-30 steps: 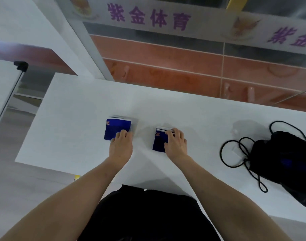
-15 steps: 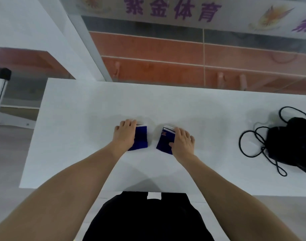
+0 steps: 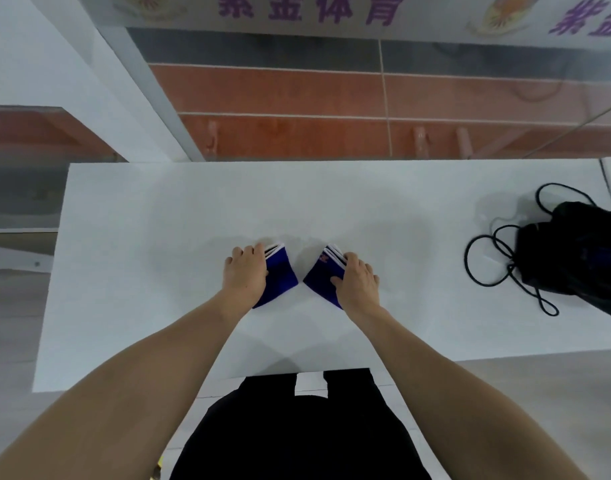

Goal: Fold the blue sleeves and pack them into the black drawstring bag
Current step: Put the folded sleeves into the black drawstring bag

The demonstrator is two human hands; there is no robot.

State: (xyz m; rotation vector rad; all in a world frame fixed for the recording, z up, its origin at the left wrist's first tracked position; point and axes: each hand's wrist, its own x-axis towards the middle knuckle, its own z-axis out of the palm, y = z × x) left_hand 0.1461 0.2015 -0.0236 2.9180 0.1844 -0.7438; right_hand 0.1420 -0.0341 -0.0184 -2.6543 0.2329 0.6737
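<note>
We see a white surface (image 3: 165, 237), rectangular and matte, with soft grey shadows across its middle. Beyond its far edge runs a wall of reddish-brown tiles (image 3: 280, 95) split by pale grout lines, and above them a darker grey band (image 3: 248, 46). Along the top hangs a pale banner (image 3: 435, 12) with purple Chinese characters and an orange-yellow emblem; the print is blurred. A white slanted panel (image 3: 54, 64) crosses the upper left. Below the near edge we see our own black clothing (image 3: 297, 434), and grey floor (image 3: 13, 323) at the left.
</note>
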